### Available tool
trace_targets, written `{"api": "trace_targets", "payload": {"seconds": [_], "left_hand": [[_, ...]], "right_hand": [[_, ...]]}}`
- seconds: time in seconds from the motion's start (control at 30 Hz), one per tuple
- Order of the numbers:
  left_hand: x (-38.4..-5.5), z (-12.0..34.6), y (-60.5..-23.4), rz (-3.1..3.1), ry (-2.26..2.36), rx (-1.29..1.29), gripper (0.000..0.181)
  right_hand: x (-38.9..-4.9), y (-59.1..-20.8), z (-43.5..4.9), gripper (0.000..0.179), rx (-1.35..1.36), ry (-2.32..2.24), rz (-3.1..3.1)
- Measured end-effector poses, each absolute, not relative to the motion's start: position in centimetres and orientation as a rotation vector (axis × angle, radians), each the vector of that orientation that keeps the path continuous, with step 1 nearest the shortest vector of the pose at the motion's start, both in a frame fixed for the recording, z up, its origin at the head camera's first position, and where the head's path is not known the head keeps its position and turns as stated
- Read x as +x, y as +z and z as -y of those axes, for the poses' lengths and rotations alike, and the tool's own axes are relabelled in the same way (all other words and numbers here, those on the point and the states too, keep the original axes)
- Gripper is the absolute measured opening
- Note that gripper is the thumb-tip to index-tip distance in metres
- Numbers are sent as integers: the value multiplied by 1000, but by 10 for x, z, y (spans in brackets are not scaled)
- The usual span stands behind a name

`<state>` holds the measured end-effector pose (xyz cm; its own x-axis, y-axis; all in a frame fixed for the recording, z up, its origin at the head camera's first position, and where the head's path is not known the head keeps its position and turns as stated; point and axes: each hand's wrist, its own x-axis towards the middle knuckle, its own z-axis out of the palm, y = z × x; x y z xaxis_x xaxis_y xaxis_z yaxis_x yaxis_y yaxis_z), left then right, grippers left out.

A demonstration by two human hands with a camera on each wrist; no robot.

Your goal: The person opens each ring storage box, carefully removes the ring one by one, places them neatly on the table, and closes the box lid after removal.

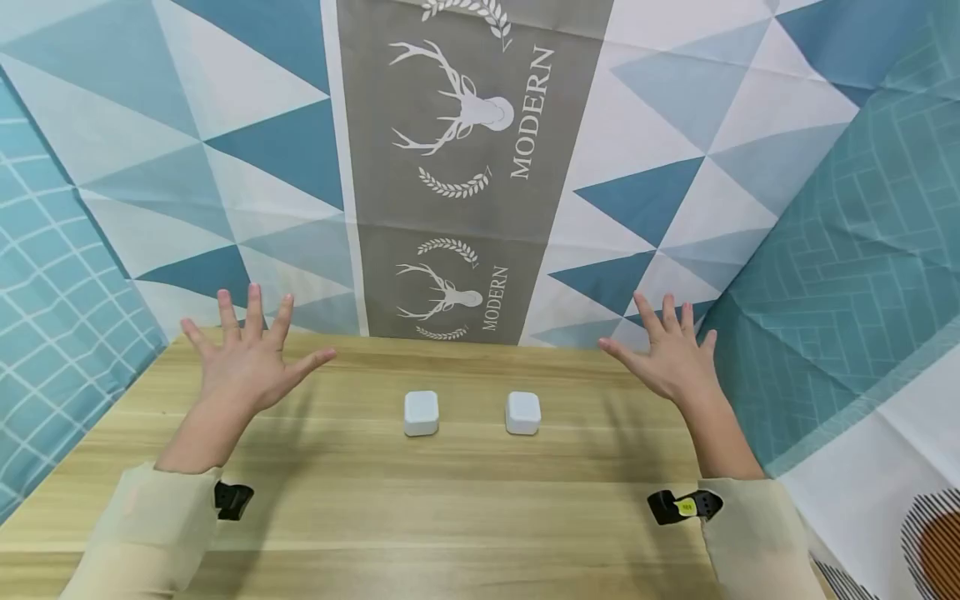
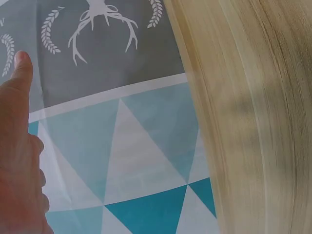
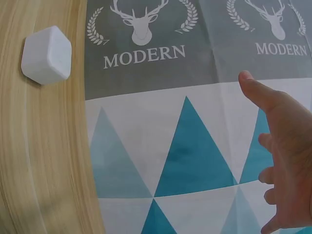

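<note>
Two small white rounded blocks sit apart near the middle of the wooden table: a left white block (image 1: 422, 413) and a right white block (image 1: 522, 413). My left hand (image 1: 251, 358) is held over the table's left side, fingers spread and straight, holding nothing. On the other side my right hand (image 1: 672, 354) is spread the same way, with nothing in it. Each hand is well apart from the block nearest it. The right wrist view shows one white block (image 3: 47, 55) at upper left, away from the right hand (image 3: 287, 151). Only the left hand (image 2: 19, 131) appears in the left wrist view, without a block.
The wooden table (image 1: 450, 517) ends at a patterned cloth (image 1: 285, 208) hanging behind it, printed with triangles, deer heads and MODERN. Blue tiled-pattern cloth (image 1: 52, 275) borders the left, and teal cloth (image 1: 847, 275) the right. Black straps with mounts circle both sleeved wrists.
</note>
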<state>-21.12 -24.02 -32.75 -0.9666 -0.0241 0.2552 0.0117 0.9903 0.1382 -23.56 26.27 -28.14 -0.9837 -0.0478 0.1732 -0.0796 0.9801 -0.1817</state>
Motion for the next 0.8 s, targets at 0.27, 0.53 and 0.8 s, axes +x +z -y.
{"api": "trace_targets", "payload": {"seconds": [0.27, 0.53, 0.8], "left_hand": [[-216, 241, -332, 2879, -233, 30, 103], [-217, 241, -329, 2873, -318, 53, 106], [-218, 242, -328, 2881, -430, 65, 108]], "right_hand": [[-242, -289, -263, 95, 109, 258, 2923], [-241, -289, -263, 91, 131, 229, 2857], [-241, -292, -259, 82, 162, 309, 2788]]}}
